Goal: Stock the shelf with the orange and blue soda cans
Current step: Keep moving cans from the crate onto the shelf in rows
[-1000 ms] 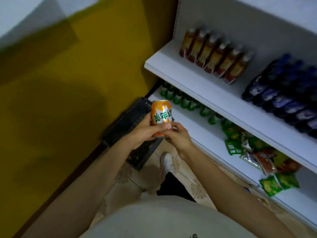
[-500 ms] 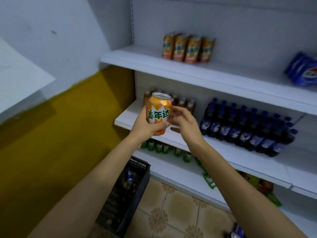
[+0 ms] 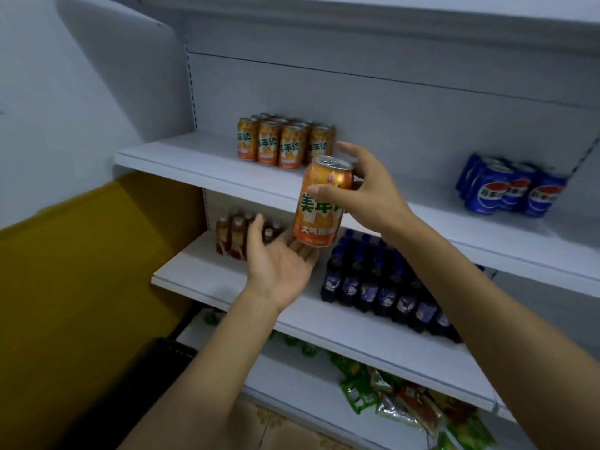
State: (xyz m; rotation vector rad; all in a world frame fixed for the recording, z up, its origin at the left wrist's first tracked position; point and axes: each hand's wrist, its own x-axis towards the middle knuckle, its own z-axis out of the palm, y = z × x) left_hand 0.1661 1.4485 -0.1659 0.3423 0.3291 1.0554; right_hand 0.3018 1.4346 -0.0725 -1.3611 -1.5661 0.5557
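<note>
The orange can (image 3: 319, 203) is held upright in the right hand (image 3: 367, 190), thumb across the front near the top and fingers wrapped behind; the grip is clenched high on the can, close to the rim. The left hand (image 3: 279, 258) is spread flat and released, palm up, its fingertips under or just touching the can's base; which of the two cannot be told. The can hangs in front of the upper shelf (image 3: 201, 164), just beside the row of orange cans (image 3: 285, 142) already stocked there. A slip is judged possible: the hold is high, and if the left hand were withdrawn abruptly the can could swing or drop onto the dark bottles (image 3: 383, 280) on the shelf below. A second risk is judged in setting it down too near the standing row, which could be knocked over. Bare shelf surface is seen in front of that row and to its right, up to the blue cans (image 3: 509, 190), which stand well apart. The shelf's front lip lies just behind the can and must be cleared before it is moved inward.
</note>
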